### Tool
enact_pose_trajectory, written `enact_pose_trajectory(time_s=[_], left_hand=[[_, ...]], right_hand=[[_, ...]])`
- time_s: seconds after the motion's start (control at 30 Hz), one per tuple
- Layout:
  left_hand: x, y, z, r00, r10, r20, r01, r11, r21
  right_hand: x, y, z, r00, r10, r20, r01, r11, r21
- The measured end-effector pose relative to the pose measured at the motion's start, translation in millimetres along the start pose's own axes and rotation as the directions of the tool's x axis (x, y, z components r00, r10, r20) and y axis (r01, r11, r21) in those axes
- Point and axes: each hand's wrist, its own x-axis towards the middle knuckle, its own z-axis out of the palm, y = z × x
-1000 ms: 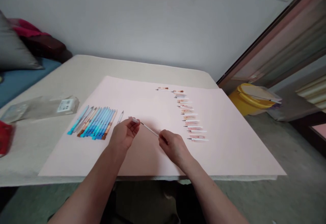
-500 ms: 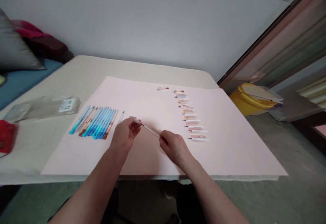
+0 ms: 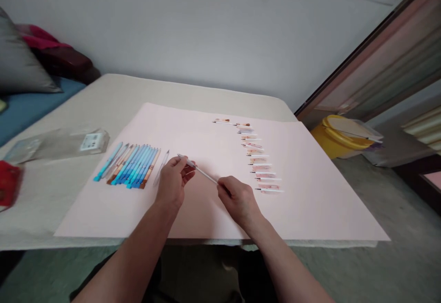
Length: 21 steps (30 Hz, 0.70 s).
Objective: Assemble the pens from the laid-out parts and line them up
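My left hand (image 3: 174, 179) is closed around a pale pen tip section (image 3: 187, 161), pinched between thumb and fingers. A thin white pen refill (image 3: 206, 175) runs from the back of that section to my right hand (image 3: 237, 197), whose fingers are closed on its other end. The refill's dark point is out of sight, apparently inside the section. Left of my left hand lie a clear-looking pen (image 3: 164, 159) and a row of blue and brown pens (image 3: 132, 165). Refills paired with pinkish pen parts (image 3: 265, 174) form a column at the right.
All this lies on a pale pink sheet (image 3: 303, 216) over a cloth-covered table (image 3: 193, 91). Clear plastic packaging (image 3: 65, 146) and a red object (image 3: 9, 183) are at the left. A yellow bucket (image 3: 325, 137) stands on the floor at right.
The refill's dark point, visible just outside the pen tip section before, is now hidden, with the white tube meeting the section. Both hands have shifted slightly right.
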Motion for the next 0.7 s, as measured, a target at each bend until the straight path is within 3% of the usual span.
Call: enact_pose_trajectory(time_s=[0.3, 0.7], left_hand=[[-14.1, -12.4, 8.3, 0.992, -0.068, 0.11, 0.066, 0.998, 0.017], [-21.3, -23.6, 12.8, 0.988, -0.037, 0.151, 0.028, 0.998, 0.058]], right_hand=[[2.4, -2.2, 3.8, 1.0, -0.001, -0.009, 0.002, 1.0, 0.028], [1.5, 2.9, 6.2, 0.998, -0.028, -0.059, 0.032, 0.998, 0.061]])
